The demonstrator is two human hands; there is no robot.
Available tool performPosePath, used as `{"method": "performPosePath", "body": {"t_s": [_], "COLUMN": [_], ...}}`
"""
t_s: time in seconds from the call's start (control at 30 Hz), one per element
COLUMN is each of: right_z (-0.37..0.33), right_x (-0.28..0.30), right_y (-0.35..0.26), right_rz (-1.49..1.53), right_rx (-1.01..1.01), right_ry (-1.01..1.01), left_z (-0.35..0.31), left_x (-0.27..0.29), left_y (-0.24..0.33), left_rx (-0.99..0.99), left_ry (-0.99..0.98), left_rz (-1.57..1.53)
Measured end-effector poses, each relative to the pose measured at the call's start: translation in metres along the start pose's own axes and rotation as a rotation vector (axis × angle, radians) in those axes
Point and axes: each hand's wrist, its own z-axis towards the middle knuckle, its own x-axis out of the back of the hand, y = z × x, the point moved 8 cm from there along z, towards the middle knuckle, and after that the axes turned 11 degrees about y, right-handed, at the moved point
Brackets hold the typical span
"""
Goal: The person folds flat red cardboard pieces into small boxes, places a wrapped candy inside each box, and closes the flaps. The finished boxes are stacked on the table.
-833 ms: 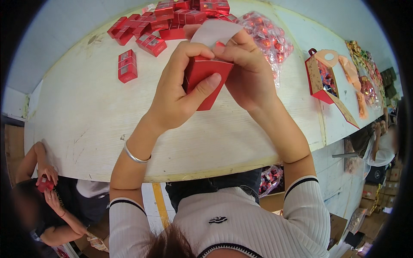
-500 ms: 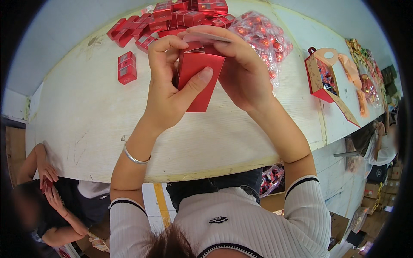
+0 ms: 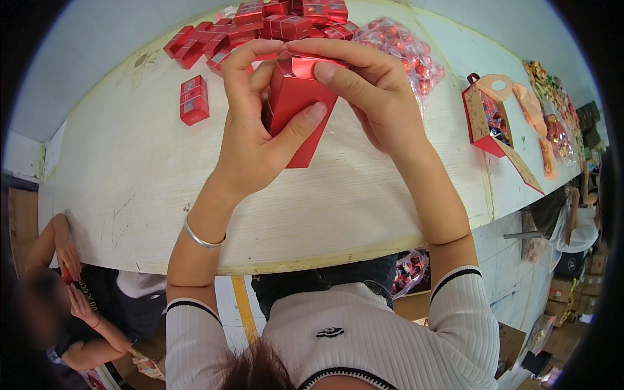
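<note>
A tall red cardboard box [image 3: 292, 97] is held up above the table, tilted. My left hand [image 3: 250, 146] is closed round it, with the thumb along the front face and the fingers behind. At the top end, a flap [image 3: 305, 66] stands partly lifted. My right hand [image 3: 387, 104] grips that end, its thumb pressed on the flap and its fingers reaching over the top edge. What lies inside the box is hidden.
Red boxes [image 3: 286, 27] pile up at the far side, with a single red box [image 3: 194, 101] nearer at left. A clear bag [image 3: 422, 62] of red-wrapped pieces lies beyond my right hand. An open gift box [image 3: 478, 120] stands at right. Another person's hands [image 3: 75, 273] are at lower left.
My right thumb has come round onto the top flap and the right hand has turned. The thin pale lid piece over the box top no longer shows flat. The left hand keeps its grip.
</note>
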Motion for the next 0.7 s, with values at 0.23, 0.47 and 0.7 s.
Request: {"method": "performPosePath", "body": {"t_s": [0.23,0.47,0.7], "right_z": [-0.001,0.001,-0.005], "right_x": [0.001,0.007,-0.004], "right_y": [-0.004,-0.001,-0.01], "right_rz": [-0.043,-0.089,-0.228], "right_rx": [0.075,0.007,0.239], "right_ry": [0.044,0.095,0.011], "left_z": [0.001,0.0,0.001], "left_x": [-0.003,-0.005,-0.002], "left_y": [-0.001,0.003,0.0], "left_rx": [0.028,-0.067,0.039], "left_ry": [0.007,-0.024,-0.048], "left_rz": [-0.034,0.057,-0.029]}}
